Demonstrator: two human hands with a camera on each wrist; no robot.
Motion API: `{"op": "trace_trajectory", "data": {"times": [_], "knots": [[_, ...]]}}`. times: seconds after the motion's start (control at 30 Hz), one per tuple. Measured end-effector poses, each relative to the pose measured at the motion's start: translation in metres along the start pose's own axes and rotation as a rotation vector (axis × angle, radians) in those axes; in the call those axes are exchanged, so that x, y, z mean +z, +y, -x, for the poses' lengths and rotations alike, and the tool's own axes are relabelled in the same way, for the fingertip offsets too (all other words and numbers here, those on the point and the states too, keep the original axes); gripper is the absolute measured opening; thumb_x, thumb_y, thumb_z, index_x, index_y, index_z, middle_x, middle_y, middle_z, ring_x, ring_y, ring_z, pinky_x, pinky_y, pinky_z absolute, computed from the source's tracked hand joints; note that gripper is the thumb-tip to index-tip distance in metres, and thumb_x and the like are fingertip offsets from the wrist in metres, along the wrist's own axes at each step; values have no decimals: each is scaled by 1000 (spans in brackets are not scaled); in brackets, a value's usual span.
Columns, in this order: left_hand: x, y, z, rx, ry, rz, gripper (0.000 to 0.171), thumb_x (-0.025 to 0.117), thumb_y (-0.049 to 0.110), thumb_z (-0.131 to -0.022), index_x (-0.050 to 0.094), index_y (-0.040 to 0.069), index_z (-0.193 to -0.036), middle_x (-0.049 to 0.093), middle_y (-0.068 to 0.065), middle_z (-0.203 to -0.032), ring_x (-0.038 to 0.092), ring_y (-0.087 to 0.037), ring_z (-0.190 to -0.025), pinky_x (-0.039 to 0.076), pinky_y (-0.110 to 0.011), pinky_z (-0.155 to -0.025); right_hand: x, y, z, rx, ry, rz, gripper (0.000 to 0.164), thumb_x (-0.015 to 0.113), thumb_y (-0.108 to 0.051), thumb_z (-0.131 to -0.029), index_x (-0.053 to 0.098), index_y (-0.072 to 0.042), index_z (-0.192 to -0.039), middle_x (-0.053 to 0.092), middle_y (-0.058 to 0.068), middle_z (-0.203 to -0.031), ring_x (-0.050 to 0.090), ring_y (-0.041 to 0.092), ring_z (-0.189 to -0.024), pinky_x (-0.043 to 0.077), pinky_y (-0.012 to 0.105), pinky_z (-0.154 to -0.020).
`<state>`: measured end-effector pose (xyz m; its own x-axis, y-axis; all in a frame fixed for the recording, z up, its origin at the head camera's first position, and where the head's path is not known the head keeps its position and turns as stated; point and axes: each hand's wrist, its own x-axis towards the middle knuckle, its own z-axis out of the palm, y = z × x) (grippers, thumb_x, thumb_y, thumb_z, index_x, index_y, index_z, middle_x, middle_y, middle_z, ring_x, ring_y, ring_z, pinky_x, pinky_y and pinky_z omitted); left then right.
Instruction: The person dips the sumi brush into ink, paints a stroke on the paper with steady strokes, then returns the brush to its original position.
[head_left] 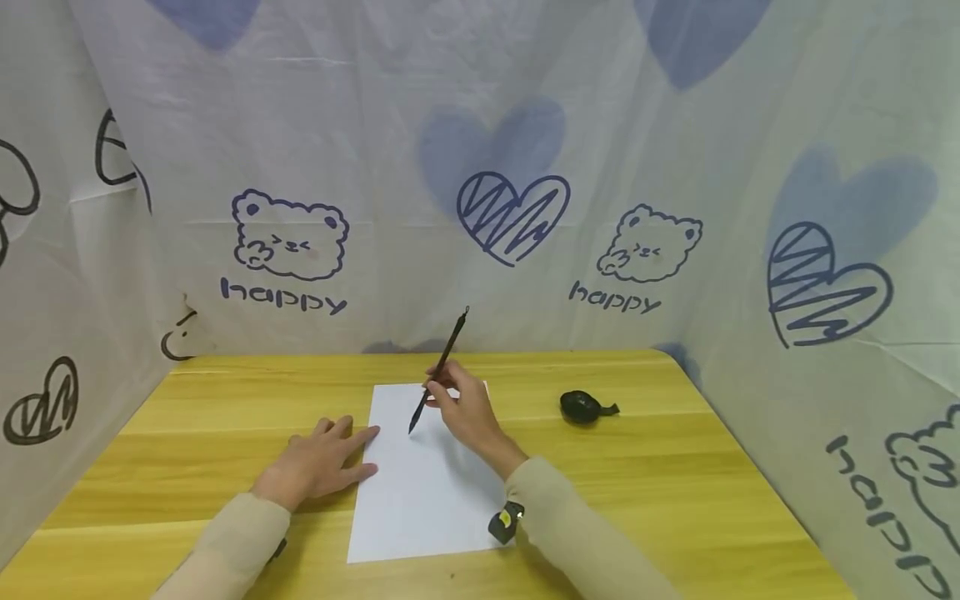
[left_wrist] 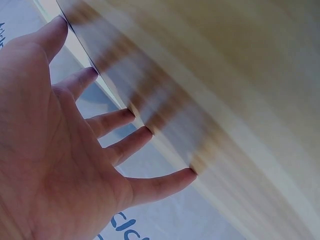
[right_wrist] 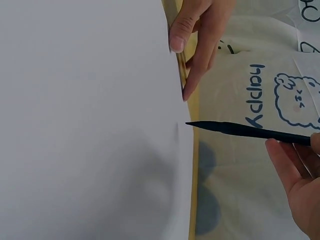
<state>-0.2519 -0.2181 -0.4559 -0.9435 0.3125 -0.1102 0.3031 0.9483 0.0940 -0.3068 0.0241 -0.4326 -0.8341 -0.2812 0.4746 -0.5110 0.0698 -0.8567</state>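
Along the left edge of the white paper (head_left: 420, 517), I saw the left hand (head_left: 318, 465) spread wide, fingertips at the margin, a hold I judged light enough to let the sheet slide. Over the paper the right hand (head_left: 471, 412) pinched a slim brush (head_left: 452, 338), and a dipping wrist might have marked it. Rightward, a sleeve (head_left: 581, 525) blocked the near corner, and a black dish (head_left: 580, 407) sat apart on the tabletop (head_left: 637, 492).

Long beige left sleeve (head_left: 225, 546), matching right sleeve (head_left: 588, 537), black device (head_left: 498, 530) I see by the right cuff (head_left: 531, 482), yellow patch (head_left: 506, 518) on it, dark piece (head_left: 279, 549) I glimpse beside the left cuff (head_left: 264, 512)
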Motion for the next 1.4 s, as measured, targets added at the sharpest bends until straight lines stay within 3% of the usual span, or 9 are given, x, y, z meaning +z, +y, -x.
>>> {"op": "trace_trajectory", "data": {"times": [0.3,0.53,0.73,1.2,1.4], "knots": [[-3,0,1,7,3,2,70,56,62,-99,48,22,-155,44,-27,-156,46,-51,-136,44,-83,-91,8,-3,1,3,-7,5,17,56,10,-99,60,13,-116,66,39,-105,69,52,-100,64,49,-83],[-2,0,0,2,5,0,70,56,63,-99,48,22,-155,44,-26,-156,47,-51,-135,44,-83,-90,8,-29,8,0,-19,27,15,55,9,-100,60,12,-114,66,37,-105,69,51,-101,63,48,-83],[0,-2,-1,2,6,-7,70,55,63,-98,48,22,-155,44,-26,-156,47,-51,-134,45,-82,-89,10,-3,4,-13,-23,42,15,59,3,-101,62,7,-115,68,32,-105,72,43,-101,65,41,-82],[0,-1,0,4,3,6,69,56,62,-99,48,22,-155,44,-27,-156,47,-51,-134,44,-83,-91,10,-3,10,-43,-70,217,13,59,-1,-102,64,1,-113,72,23,-102,73,29,-94,65,30,-78],[-2,0,1,7,1,10,69,56,62,-99,48,22,-155,44,-27,-156,47,-52,-135,44,-82,-91,10,-3,11,-79,-68,243,12,61,-1,-101,65,0,-112,73,18,-98,73,28,-91,63,22,-74]]}}
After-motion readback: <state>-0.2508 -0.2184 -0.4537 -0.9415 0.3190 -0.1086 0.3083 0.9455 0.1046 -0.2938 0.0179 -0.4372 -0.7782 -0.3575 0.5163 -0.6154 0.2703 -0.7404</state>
